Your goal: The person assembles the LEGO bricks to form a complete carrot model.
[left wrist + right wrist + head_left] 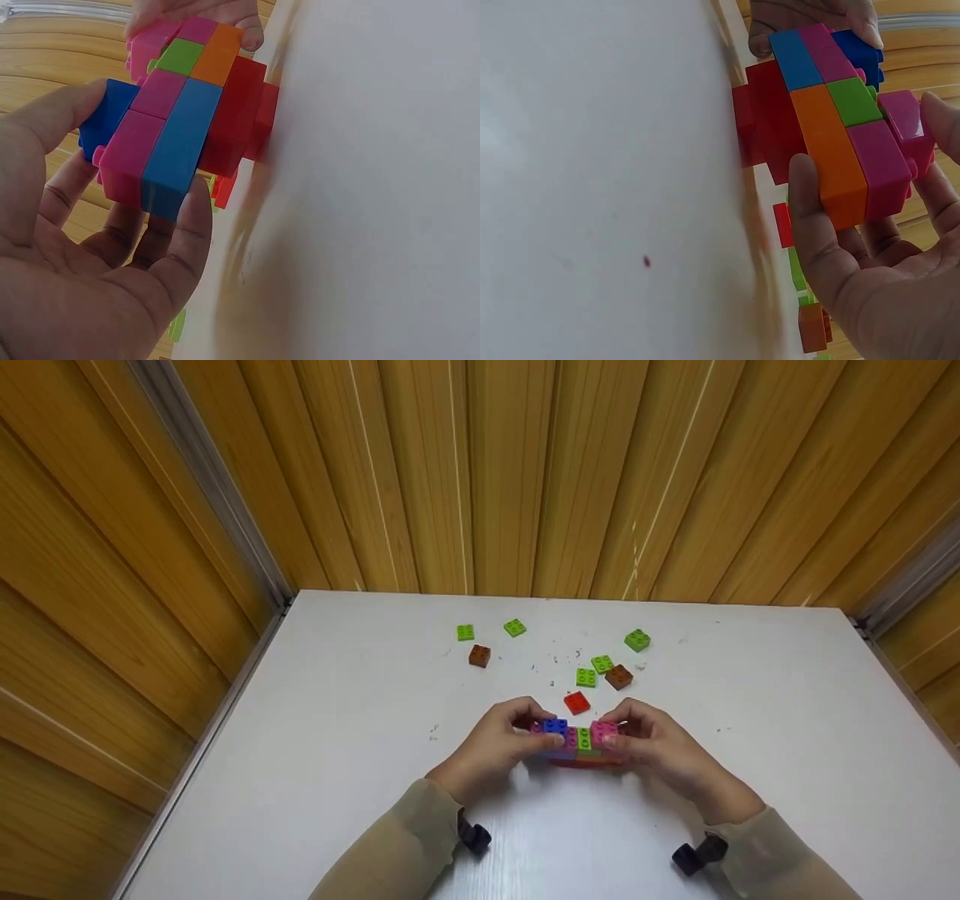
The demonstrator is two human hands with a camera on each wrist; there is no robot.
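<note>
On table [337, 750]: both hands [495, 746] grip brick stack [579, 741]; no writing legible.

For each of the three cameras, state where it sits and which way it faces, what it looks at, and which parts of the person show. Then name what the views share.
Head: worn on the head, facing forward and down at the table; both hands and sleeves show.
Left wrist: beside the left hand, looking along it at the block stack.
Right wrist: beside the right hand, looking along it at the stack.
Shared: all three show the stack gripped by both hands, and the loose red block.
</note>
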